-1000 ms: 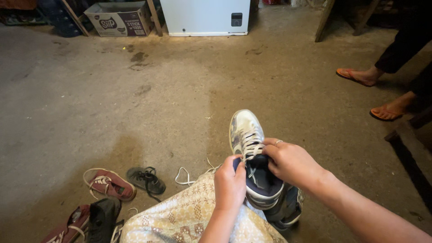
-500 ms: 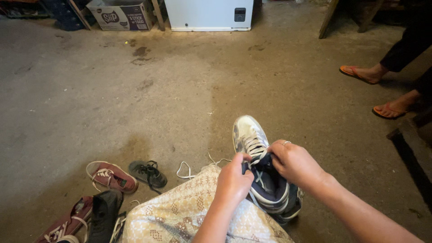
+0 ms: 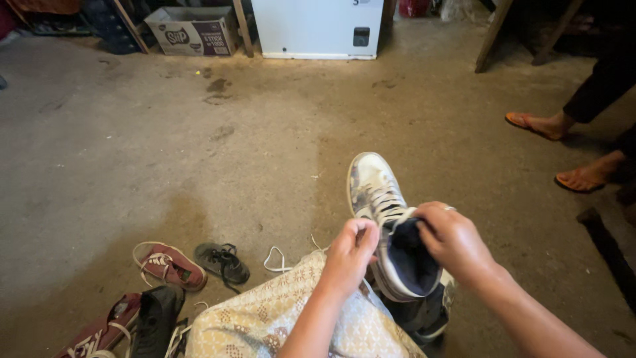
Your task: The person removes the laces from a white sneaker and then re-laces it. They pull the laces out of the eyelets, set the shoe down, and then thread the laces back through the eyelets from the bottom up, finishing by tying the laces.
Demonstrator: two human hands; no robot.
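Red shoe (image 3: 169, 266) — sandal (image 3: 223, 261) — beside sneaker (image 3: 391, 232).

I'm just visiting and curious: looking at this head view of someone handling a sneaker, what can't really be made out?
- Lace ends of the white sneaker: covered by the left hand and right hand, so each grip is unclear.
- Dark shoe underneath: mostly hidden by the sneaker.
- Maroon shoe and black shoe: cut off by the bottom edge.
- Another person's sandalled feet: legs run off the right edge.
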